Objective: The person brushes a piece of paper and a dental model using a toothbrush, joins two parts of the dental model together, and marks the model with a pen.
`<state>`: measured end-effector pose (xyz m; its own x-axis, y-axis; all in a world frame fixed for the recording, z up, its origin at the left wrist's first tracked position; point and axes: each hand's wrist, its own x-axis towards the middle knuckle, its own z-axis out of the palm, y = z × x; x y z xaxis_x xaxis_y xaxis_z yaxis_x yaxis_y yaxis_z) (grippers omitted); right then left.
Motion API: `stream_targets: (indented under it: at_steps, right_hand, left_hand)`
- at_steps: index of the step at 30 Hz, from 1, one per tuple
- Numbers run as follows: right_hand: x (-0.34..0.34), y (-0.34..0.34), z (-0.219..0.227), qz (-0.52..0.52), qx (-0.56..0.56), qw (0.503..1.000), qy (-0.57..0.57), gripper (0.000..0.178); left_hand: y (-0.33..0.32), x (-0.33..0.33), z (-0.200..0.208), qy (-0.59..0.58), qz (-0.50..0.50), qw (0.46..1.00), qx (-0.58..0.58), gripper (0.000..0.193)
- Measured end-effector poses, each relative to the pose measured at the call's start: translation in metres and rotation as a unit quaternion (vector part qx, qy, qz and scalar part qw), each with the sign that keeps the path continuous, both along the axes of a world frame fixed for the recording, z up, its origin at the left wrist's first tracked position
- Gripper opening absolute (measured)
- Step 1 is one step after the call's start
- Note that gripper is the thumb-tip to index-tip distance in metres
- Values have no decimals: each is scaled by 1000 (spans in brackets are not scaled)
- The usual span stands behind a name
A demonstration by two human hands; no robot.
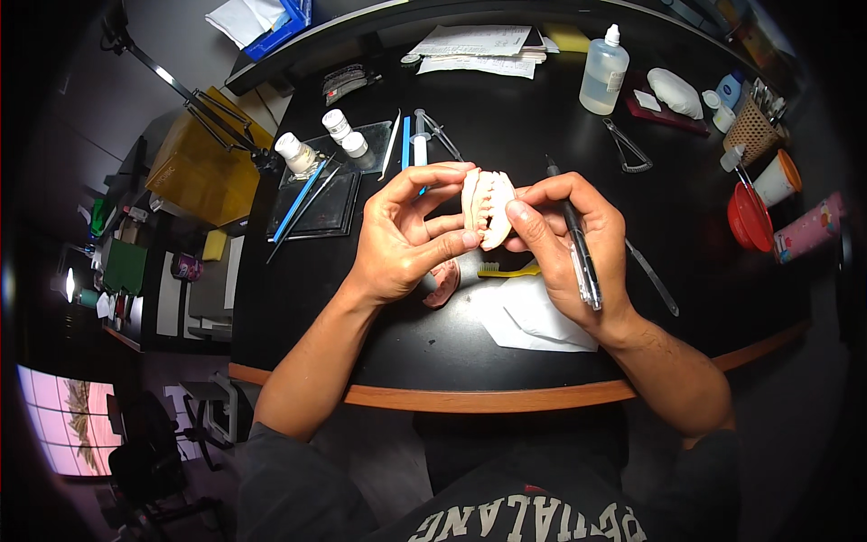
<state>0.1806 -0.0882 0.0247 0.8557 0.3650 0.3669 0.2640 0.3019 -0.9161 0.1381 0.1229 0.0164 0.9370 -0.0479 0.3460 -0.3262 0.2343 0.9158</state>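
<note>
Above the table's middle, my left hand [397, 237] and my right hand [589, 237] both grip a pale plaster dental cast [497, 217]. It is turned on its side, and its two rows of teeth face each other. My left fingers and thumb press its left part; my right thumb and fingers hold the right part. A black pen [579, 244] is also tucked in my right hand, lying across the fingers with its tip pointing away. Below the cast, a pink dental piece [442, 285] lies on the table, partly hidden by my left hand.
A yellow toothbrush [519, 270] and white paper [524, 318] lie under my right hand. Small jars [296, 154] and thin tools stand at left; a syringe [420, 144] lies farther back. Right: a clear bottle [603, 74], metal calipers [626, 149], a red bowl [749, 219].
</note>
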Motion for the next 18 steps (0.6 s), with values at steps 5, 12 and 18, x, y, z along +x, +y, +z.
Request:
stream_targets:
  at_steps: [5, 12, 18]
  right_hand:
    - [1, -2, 4, 7, 2, 1000, 16, 13]
    - [2, -2, 2, 17, 0, 1000, 7, 13]
    - [1, -3, 2, 13, -12, 1000, 11, 13]
  left_hand:
    - [-2, -1, 2, -4, 1, 1000, -9, 54]
    - [-2, -1, 1, -9, 14, 1000, 2, 55]
    - [-2, -2, -1, 3, 17, 1000, 9, 56]
